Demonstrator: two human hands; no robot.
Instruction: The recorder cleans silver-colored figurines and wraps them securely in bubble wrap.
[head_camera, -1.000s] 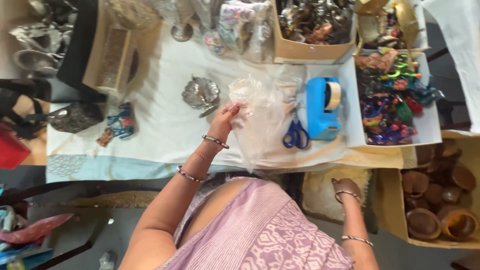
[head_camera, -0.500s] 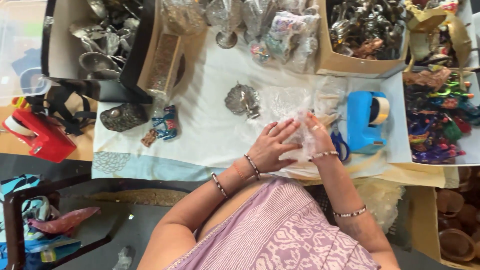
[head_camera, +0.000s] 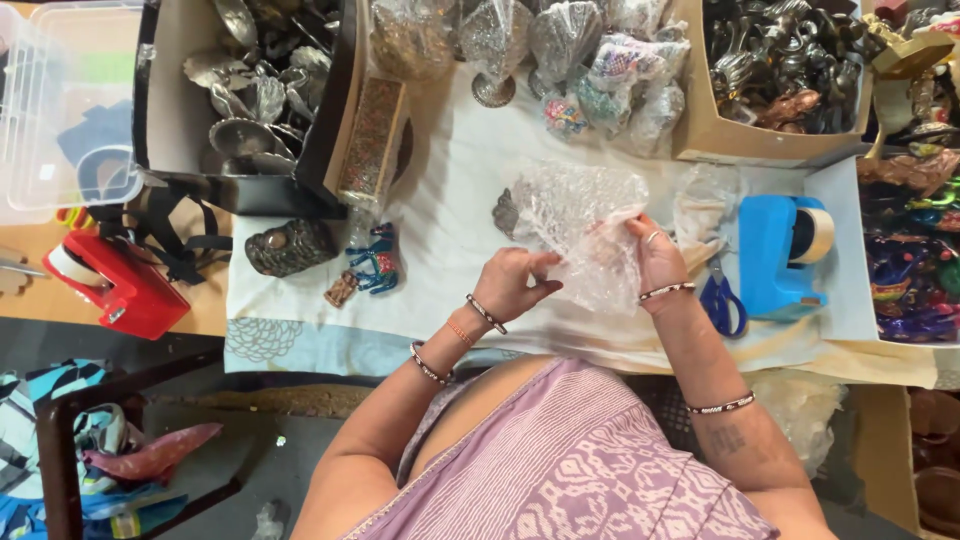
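Note:
Both my hands hold a sheet of clear bubble wrap (head_camera: 585, 215) above a white cloth (head_camera: 450, 190) on the table. My left hand (head_camera: 512, 280) pinches its lower left edge. My right hand (head_camera: 655, 255) grips its right side. A silver leaf-shaped metal piece (head_camera: 505, 212) lies on the cloth, partly hidden behind the wrap. Blue-handled scissors (head_camera: 720, 300) lie just right of my right hand.
A blue tape dispenser (head_camera: 785, 250) stands at the right, a red one (head_camera: 110, 280) at the left. Cardboard boxes of metal figurines (head_camera: 790, 60) and silver pieces (head_camera: 250, 90) line the back, with wrapped items (head_camera: 600, 60) between. A small blue figurine (head_camera: 375, 262) and dark ornament (head_camera: 290, 247) sit left.
My right hand came up from below the table to join the left on the bubble wrap. The wrap is now lifted and spread between both hands.

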